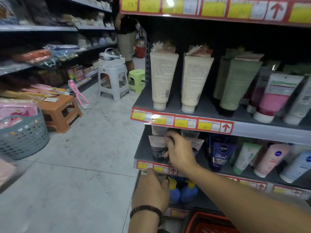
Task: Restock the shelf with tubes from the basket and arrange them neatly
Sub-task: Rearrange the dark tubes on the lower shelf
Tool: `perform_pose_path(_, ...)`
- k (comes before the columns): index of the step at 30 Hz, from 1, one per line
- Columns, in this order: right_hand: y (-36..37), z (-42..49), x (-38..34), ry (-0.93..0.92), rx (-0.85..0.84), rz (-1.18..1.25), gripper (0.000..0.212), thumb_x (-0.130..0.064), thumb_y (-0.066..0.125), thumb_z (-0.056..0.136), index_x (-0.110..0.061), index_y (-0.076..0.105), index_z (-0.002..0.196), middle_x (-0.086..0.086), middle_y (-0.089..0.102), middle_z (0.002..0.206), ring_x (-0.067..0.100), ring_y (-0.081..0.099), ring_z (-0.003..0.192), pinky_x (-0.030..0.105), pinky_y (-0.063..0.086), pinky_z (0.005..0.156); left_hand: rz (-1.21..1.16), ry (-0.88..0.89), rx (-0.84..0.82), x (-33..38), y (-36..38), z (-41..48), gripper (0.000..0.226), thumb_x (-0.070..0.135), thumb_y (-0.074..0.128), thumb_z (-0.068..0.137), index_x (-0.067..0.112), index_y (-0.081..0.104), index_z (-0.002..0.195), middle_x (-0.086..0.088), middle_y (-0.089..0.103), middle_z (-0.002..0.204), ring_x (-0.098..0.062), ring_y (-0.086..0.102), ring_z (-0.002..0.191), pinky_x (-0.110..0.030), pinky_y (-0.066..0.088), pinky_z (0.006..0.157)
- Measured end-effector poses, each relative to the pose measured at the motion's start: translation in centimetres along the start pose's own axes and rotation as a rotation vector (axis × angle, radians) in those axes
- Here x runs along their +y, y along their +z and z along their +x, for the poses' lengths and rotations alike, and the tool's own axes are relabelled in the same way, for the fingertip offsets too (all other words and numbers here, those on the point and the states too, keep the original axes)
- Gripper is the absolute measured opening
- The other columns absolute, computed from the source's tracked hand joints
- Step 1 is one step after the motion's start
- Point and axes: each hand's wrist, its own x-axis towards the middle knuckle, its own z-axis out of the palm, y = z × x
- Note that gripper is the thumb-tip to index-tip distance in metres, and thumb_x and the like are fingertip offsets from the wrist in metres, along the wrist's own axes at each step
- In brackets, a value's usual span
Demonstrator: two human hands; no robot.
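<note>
Lower shelf (139,153) left end is packed: dark tubes (157,148) stand in rows front to back, right hand (180,152) gripping a front one, and the price rail (181,122) of the shelf above hangs low over their tops, so access is from the front only. Narrow gap between them and the navy tubes (220,153); further right the tubes lean close together. Aisle floor (84,165) to the left is open, the red basket (210,222) sits low right below the right forearm, left hand (149,190) blocks the blue bottles (188,192) below.

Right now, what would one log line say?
right hand grips dark tube on shelf | left hand below, grip unclear | red basket nearby
</note>
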Motion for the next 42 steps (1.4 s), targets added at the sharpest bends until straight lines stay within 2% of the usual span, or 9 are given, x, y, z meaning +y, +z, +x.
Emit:
perform_pose_path(3, -1.5, -1.4, -1.3, -0.059, -0.014, 0.073, 0.012, -0.022, 0.059, 0.115, -0.022, 0.069, 0.108, -0.001, 0.073, 0.093, 0.018, 0.078, 0.065, 0.025, 0.057, 0.053, -0.065, -0.009, 0.115, -0.5, -0.6, 0.2, 0.051, 0.053, 0.072, 0.094, 0.031, 0.047, 0.134, -0.003, 0.056, 0.123, -0.035, 0.069, 0.112, -0.05, 0.061, 0.095)
perform_pose_path(7, -1.5, -3.1, -1.7, -0.122, -0.098, 0.163, 0.015, -0.019, 0.061, 0.114, -0.021, 0.069, 0.101, 0.005, 0.071, 0.076, 0.025, 0.074, 0.058, 0.049, 0.064, 0.061, -0.194, 0.047, 0.24, -1.0, -1.2, 0.2, 0.07, 0.051, 0.08, 0.092, 0.031, 0.042, 0.147, -0.004, 0.056, 0.132, -0.033, 0.067, 0.116, -0.052, 0.06, 0.096)
perform_pose_path(15, 1.1, -3.2, -0.8, 0.04, -0.14, 0.329, 0.026, -0.026, 0.056, 0.115, -0.02, 0.076, 0.102, 0.01, 0.075, 0.079, 0.035, 0.076, 0.066, 0.062, 0.066, 0.073, -0.279, 0.0, 0.224, -2.2, -2.6, 0.4, 0.042, 0.045, 0.084, 0.092, 0.032, 0.051, 0.113, 0.006, 0.072, 0.104, -0.024, 0.071, 0.093, -0.043, 0.061, 0.082)
perform_pose_path(18, 2.9, -1.2, 0.4, 0.231, -0.071, 0.276, 0.019, -0.029, 0.058, 0.113, -0.022, 0.07, 0.127, 0.008, 0.079, 0.093, 0.029, 0.08, 0.064, 0.057, 0.069, 0.068, -0.255, -0.052, 0.242, -2.7, -2.9, 0.5, 0.043, 0.042, 0.083, 0.094, 0.026, 0.047, 0.113, 0.002, 0.071, 0.102, -0.029, 0.07, 0.091, -0.046, 0.061, 0.082)
perform_pose_path(24, 5.4, 2.0, 0.2, 0.484, 0.032, 0.397, 0.057, -0.021, 0.063, 0.112, -0.026, 0.038, 0.163, 0.006, 0.072, 0.108, 0.026, 0.083, 0.064, 0.046, 0.071, 0.069, -0.277, -0.084, 0.285, -3.1, -3.3, 1.3, 0.045, 0.036, 0.08, 0.098, 0.022, 0.041, 0.116, -0.002, 0.069, 0.101, -0.029, 0.066, 0.084, -0.041, 0.054, 0.075)
perform_pose_path(28, 6.2, 3.6, 0.8, 0.54, 0.084, 0.397, 0.058, -0.024, 0.065, 0.111, -0.027, 0.039, 0.162, 0.008, 0.074, 0.114, 0.022, 0.083, 0.064, 0.045, 0.072, 0.075, -0.257, -0.075, 0.3, -3.2, -3.8, 1.6, 0.046, 0.035, 0.082, 0.096, 0.023, 0.043, 0.117, -0.004, 0.069, 0.109, -0.032, 0.068, 0.095, -0.045, 0.058, 0.08)
perform_pose_path(34, 6.8, 3.7, 2.4, 0.49, 0.132, 0.245, 0.018, -0.03, 0.066, 0.11, -0.021, 0.057, 0.123, 0.01, 0.08, 0.081, 0.021, 0.077, 0.053, 0.04, 0.07, 0.061, -0.181, -0.074, 0.263, -3.1, -4.2, 1.7, 0.048, 0.04, 0.085, 0.092, 0.025, 0.047, 0.117, -0.003, 0.066, 0.115, -0.032, 0.069, 0.102, -0.051, 0.061, 0.087)
perform_pose_path(37, 7.0, 3.9, 2.9, 0.455, 0.123, 0.187, 0.029, -0.035, 0.078, 0.1, -0.021, 0.062, 0.12, 0.006, 0.08, 0.097, 0.023, 0.081, 0.063, 0.047, 0.071, 0.063, -0.186, -0.077, 0.228, -3.0, -4.2, 1.4, 0.048, 0.043, 0.085, 0.09, 0.028, 0.047, 0.115, 0.0, 0.068, 0.114, -0.031, 0.07, 0.101, -0.051, 0.062, 0.088)
perform_pose_path(42, 7.4, 4.1, 3.0, 0.303, 0.103, 0.007, 0.027, -0.042, 0.082, 0.096, -0.033, 0.064, 0.114, 0.001, 0.078, 0.121, 0.033, 0.074, 0.115, 0.047, 0.063, 0.097, -0.176, -0.088, 0.217, -3.1, -4.4, 1.4, 0.049, 0.045, 0.085, 0.09, 0.029, 0.047, 0.116, 0.002, 0.068, 0.115, -0.029, 0.07, 0.102, -0.049, 0.062, 0.088)
